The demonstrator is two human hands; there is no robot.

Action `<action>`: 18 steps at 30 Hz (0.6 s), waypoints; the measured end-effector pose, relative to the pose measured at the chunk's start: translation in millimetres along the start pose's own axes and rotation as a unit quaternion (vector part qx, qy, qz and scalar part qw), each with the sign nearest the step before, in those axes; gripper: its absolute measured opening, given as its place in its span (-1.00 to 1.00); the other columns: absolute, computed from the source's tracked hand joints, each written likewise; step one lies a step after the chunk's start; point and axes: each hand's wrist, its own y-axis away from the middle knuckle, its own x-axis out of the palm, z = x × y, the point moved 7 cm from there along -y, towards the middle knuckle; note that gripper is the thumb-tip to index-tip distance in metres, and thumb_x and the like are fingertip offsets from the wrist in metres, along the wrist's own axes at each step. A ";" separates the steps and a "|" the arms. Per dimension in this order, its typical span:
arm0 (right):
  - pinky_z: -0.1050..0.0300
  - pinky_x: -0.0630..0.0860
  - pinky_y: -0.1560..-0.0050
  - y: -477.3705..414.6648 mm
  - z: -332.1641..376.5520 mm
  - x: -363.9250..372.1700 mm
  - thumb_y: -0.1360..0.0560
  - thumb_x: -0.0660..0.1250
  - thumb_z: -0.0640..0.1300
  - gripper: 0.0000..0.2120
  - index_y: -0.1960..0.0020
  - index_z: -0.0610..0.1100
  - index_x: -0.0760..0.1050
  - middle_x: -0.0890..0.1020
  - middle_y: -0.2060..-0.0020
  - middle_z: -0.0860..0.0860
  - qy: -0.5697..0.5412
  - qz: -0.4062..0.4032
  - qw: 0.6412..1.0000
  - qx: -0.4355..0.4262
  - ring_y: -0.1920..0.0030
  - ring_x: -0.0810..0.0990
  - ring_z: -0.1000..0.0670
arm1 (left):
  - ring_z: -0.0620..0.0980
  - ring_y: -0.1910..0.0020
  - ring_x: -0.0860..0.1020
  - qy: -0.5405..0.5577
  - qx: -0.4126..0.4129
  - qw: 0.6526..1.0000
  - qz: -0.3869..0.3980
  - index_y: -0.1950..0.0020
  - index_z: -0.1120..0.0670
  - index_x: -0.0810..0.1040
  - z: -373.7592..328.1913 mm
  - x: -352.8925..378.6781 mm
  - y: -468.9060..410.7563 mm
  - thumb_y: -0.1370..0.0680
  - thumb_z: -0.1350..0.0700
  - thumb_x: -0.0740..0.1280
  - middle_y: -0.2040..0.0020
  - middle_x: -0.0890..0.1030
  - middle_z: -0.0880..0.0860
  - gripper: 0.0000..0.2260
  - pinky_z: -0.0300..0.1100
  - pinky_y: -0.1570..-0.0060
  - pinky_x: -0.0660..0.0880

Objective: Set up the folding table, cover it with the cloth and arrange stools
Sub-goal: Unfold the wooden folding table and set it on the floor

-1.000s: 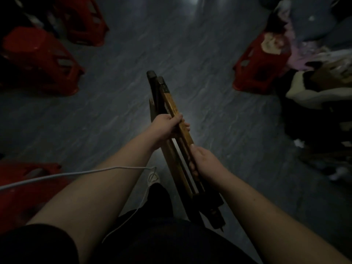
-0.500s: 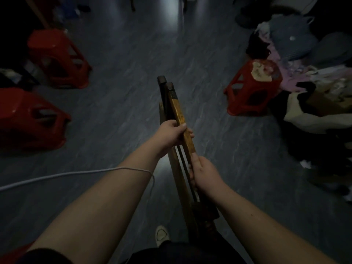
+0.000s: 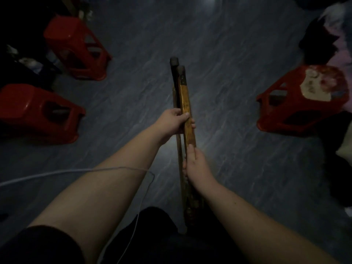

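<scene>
Compared with half a second earlier, the folded table runs straighter up the view, and its two dark capped ends reach a little farther from the body. It is a bundle of yellow-brown wooden bars, held in the air over the middle of a grey streaked floor, with its near end low by the person's dark clothing.

The left hand grips the bundle about halfway along: its thumb lies across the top and its fingertips curl round the right side. The right hand grips it closer to the body, fingers wrapped round the bars and thumb laid along the top bar.

Three red plastic stools stand on the floor, well apart from the table: the far-left stool, the near-left stool and the right stool, which has a pale patch on its seat. A heap of fabric lies at the floor's right edge. A thin white cable crosses the left forearm.
</scene>
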 end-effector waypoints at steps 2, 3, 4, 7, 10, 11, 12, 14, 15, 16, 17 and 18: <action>0.02 0.51 0.38 -41.0 8.6 -0.9 -0.66 0.03 0.18 -0.60 0.14 -0.05 0.44 0.53 0.40 -0.01 0.005 0.001 1.000 0.004 0.43 0.53 -0.02 | 0.12 0.04 0.69 -0.005 -0.003 1.000 -0.013 -0.19 0.31 0.50 -8.5 -5.1 -41.4 -0.66 0.20 0.24 -0.05 0.66 0.27 -0.80 0.06 -0.07 0.63; 0.01 0.52 0.37 -62.5 11.1 -1.3 -0.66 0.03 0.17 -0.60 0.13 -0.06 0.44 0.54 0.40 -0.02 0.006 0.001 1.000 0.008 0.42 0.54 -0.03 | 0.13 0.02 0.69 -0.006 -0.003 1.000 -0.017 -0.18 0.29 0.51 -11.9 -6.7 -62.4 -0.66 0.20 0.25 -0.03 0.67 0.25 -0.81 0.09 -0.10 0.61; 0.00 0.53 0.36 -83.8 11.8 -1.6 -0.66 0.03 0.18 -0.59 0.11 -0.07 0.45 0.54 0.40 -0.02 0.006 -0.002 1.000 0.013 0.42 0.54 -0.03 | 0.14 0.01 0.69 -0.004 -0.004 1.000 -0.021 -0.17 0.29 0.52 -13.1 -8.3 -84.0 -0.65 0.19 0.25 -0.03 0.67 0.24 -0.81 0.11 -0.12 0.61; -0.01 0.54 0.32 -151.3 7.4 -0.6 -0.66 0.02 0.20 -0.58 0.07 -0.07 0.47 0.55 0.37 -0.01 0.006 -0.006 1.000 0.028 0.39 0.54 -0.02 | 0.16 -0.05 0.68 -0.013 -0.001 1.000 -0.027 -0.19 0.29 0.52 -5.4 -11.1 -155.2 -0.66 0.18 0.24 -0.08 0.66 0.27 -0.80 0.09 -0.10 0.61; -0.02 0.57 0.23 -214.4 -11.8 -1.5 -0.66 0.00 0.20 -0.59 0.07 -0.04 0.47 0.57 0.32 0.00 0.035 -0.041 0.997 0.046 0.32 0.59 -0.01 | 0.15 -0.03 0.68 -0.015 -0.003 1.000 -0.017 -0.11 0.23 0.55 15.9 -9.9 -225.3 -0.66 0.16 0.25 -0.05 0.67 0.23 -0.84 0.05 -0.08 0.62; -0.01 0.57 0.25 -233.0 -18.0 -1.3 -0.66 -0.01 0.20 -0.59 0.08 -0.03 0.46 0.57 0.31 -0.01 0.046 -0.054 0.997 0.041 0.31 0.59 -0.01 | 0.14 -0.02 0.69 -0.014 -0.003 1.000 -0.015 -0.10 0.23 0.55 22.9 -9.0 -246.1 -0.66 0.17 0.25 -0.03 0.67 0.23 -0.85 0.03 -0.06 0.63; 0.06 0.53 0.28 -250.1 -25.8 0.5 -0.67 -0.01 0.19 -0.58 0.08 -0.04 0.47 0.57 0.31 0.00 0.056 -0.065 0.996 0.038 0.30 0.59 0.01 | 0.14 -0.02 0.69 -0.015 -0.007 1.000 -0.017 -0.10 0.23 0.55 30.8 -10.1 -266.1 -0.66 0.17 0.25 -0.03 0.67 0.23 -0.85 0.01 -0.05 0.64; 0.16 0.40 0.28 -281.6 -42.7 3.7 -0.68 -0.01 0.15 -0.58 0.06 -0.08 0.48 0.56 0.28 0.01 0.074 -0.089 0.993 0.034 0.28 0.56 0.08 | 0.14 -0.01 0.69 -0.020 -0.018 1.000 -0.016 -0.09 0.23 0.55 48.3 -13.0 -304.1 -0.65 0.18 0.25 -0.03 0.67 0.23 -0.86 0.02 -0.04 0.64; 0.18 0.36 0.28 -295.3 -49.7 4.6 -0.69 -0.01 0.13 -0.59 0.05 -0.08 0.49 0.56 0.27 0.02 0.085 -0.099 0.991 0.027 0.27 0.55 0.11 | 0.14 0.00 0.69 -0.019 -0.026 0.999 -0.013 -0.08 0.22 0.55 58.1 -13.3 -322.4 -0.65 0.18 0.26 -0.01 0.67 0.22 -0.87 0.05 -0.06 0.63; 0.18 0.36 0.28 -307.7 -55.3 5.5 -0.69 -0.01 0.13 -0.59 0.06 -0.08 0.49 0.55 0.27 0.02 0.094 -0.107 0.989 0.023 0.26 0.54 0.12 | 0.13 0.02 0.70 -0.017 -0.033 0.999 -0.006 -0.08 0.22 0.55 67.1 -12.6 -339.2 -0.65 0.18 0.26 0.01 0.68 0.21 -0.87 0.08 -0.08 0.63; 0.18 0.37 0.29 -320.2 -61.3 7.4 -0.69 -0.02 0.12 -0.59 0.07 -0.08 0.48 0.54 0.27 0.02 0.100 -0.113 0.988 0.018 0.26 0.53 0.12 | 0.13 0.03 0.70 -0.014 -0.038 0.999 -0.001 -0.09 0.22 0.55 75.3 -13.3 -353.2 -0.65 0.19 0.27 0.03 0.68 0.20 -0.87 0.09 -0.08 0.62; 0.18 0.40 0.30 -331.4 -66.2 10.3 -0.69 -0.02 0.12 -0.59 0.07 -0.07 0.48 0.53 0.27 0.03 0.104 -0.118 0.988 0.012 0.26 0.53 0.12 | 0.13 0.04 0.70 -0.012 -0.041 0.999 0.000 -0.10 0.23 0.55 83.0 -15.6 -364.6 -0.65 0.19 0.27 0.04 0.68 0.19 -0.87 0.08 -0.06 0.63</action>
